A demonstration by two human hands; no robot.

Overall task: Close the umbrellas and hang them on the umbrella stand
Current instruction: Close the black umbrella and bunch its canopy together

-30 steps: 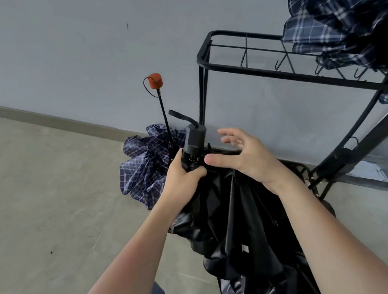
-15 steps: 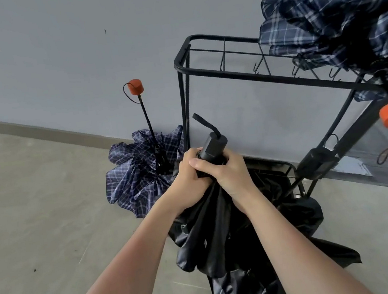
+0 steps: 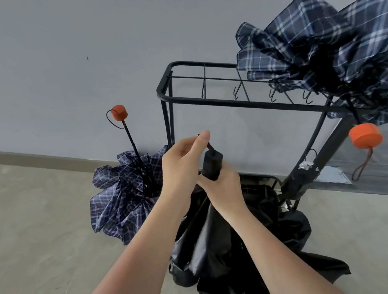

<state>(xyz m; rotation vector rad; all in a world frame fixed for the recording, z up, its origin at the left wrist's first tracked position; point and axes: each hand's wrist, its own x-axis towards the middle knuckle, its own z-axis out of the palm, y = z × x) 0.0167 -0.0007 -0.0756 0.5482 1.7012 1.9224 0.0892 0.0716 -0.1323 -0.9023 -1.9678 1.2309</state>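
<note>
A collapsed black umbrella (image 3: 207,247) hangs handle-up in front of me, its cloth loose and bunched. My right hand (image 3: 222,189) grips it just below the black handle (image 3: 212,165). My left hand (image 3: 183,165) pinches the handle's wrist strap between thumb and fingers, above the handle. The black metal umbrella stand (image 3: 243,103) rises behind, with several hooks under its top frame. A blue plaid umbrella (image 3: 323,52) with an orange handle (image 3: 365,136) rests at the stand's right end.
Another blue plaid umbrella (image 3: 125,192), half collapsed, lies on the grey floor against the wall left of the stand, its orange handle (image 3: 119,112) pointing up. The grey wall stands close behind the stand. Bare floor stretches to the left.
My left hand left the umbrella's neck and rose to pinch the wrist strap. My right hand stayed closed below the handle. The view shifted left, showing more of the stand's right side.
</note>
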